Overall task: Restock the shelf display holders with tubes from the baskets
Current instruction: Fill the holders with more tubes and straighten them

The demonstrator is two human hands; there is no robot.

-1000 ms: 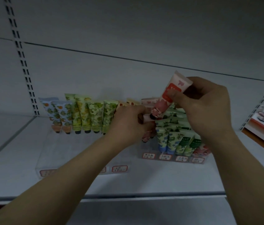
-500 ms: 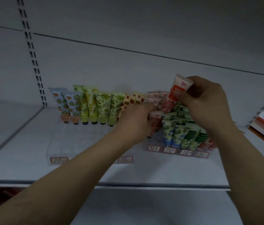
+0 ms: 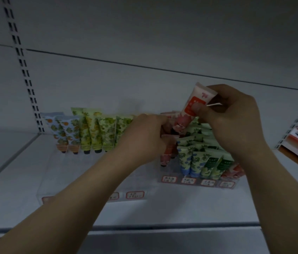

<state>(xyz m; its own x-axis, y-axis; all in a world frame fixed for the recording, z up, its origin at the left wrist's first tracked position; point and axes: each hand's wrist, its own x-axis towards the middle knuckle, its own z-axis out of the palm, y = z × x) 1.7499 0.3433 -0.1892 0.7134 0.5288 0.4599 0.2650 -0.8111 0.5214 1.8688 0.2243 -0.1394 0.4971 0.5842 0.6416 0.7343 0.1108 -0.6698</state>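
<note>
Head camera looks down on a white metal shelf (image 3: 181, 208) carrying two clear plastic display holders side by side near its back edge.

The left clear holder (image 3: 71, 176) has only its back row filled: two pale blue tubes printed with orange fruit (image 3: 66, 132) stand cap down at its left end, and a run of yellow-green leafy tubes (image 3: 98, 131) stands beside them. The right clear holder (image 3: 178, 183) is packed from front to back. It has pink floral tubes (image 3: 166, 153) in its left column, then blue-and-green tubes (image 3: 190, 162), dark green tubes (image 3: 216, 165) and red-pink tubes (image 3: 234, 170) at its right end.

The right grip (image 3: 236, 121), a bare hand, pinches a pink-white tube with an orange-red panel (image 3: 190, 109). The tube is tilted, crimped end up, above the back of the pink column. The left grip (image 3: 144, 136) has its fingers curled against the pink floral tubes; whether it pinches one I cannot tell.

Four red-bordered price tags (image 3: 188, 180) line the right holder's front edge, and a similar red-bordered tag (image 3: 135, 195) sits on the left holder's front. Their writing is too blurred to read, as is the pink mark near the held tube's crimp.
</note>
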